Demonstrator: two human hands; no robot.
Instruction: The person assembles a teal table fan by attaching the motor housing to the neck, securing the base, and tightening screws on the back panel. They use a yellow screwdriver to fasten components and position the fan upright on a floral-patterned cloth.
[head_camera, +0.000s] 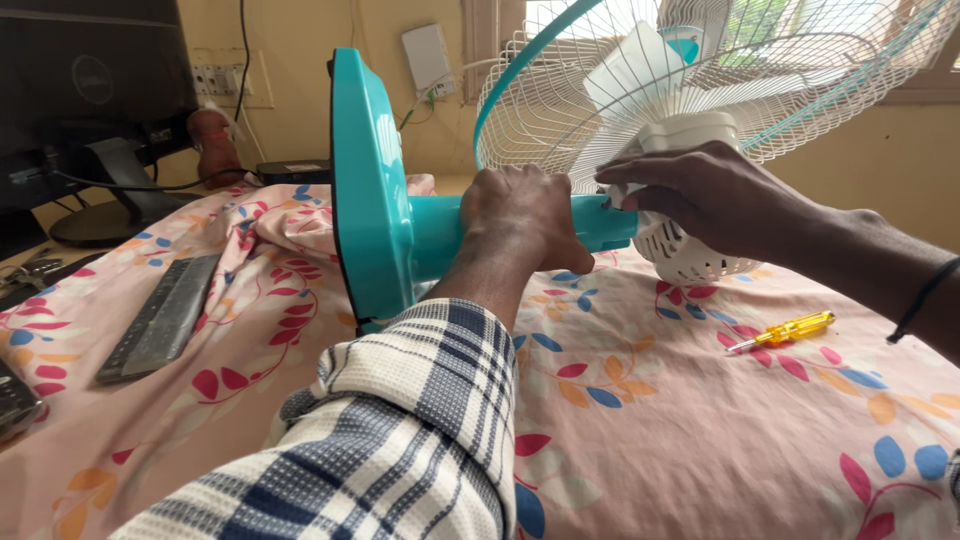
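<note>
The left hand (520, 225) has its fingers clamped around the teal fan stem (600, 222) lying over the floral cloth (650, 420), while the right hand (715, 195) pinches the white motor housing (690, 250), so aligning seems needed.

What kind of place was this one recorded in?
Probably a room in a home or a small office: a floral cloth covers the work surface, a computer monitor stands at the left, and a window sits behind the fan.

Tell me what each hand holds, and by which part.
The left hand grips the fan's teal stem near the base. The right hand holds the white motor housing.
</note>
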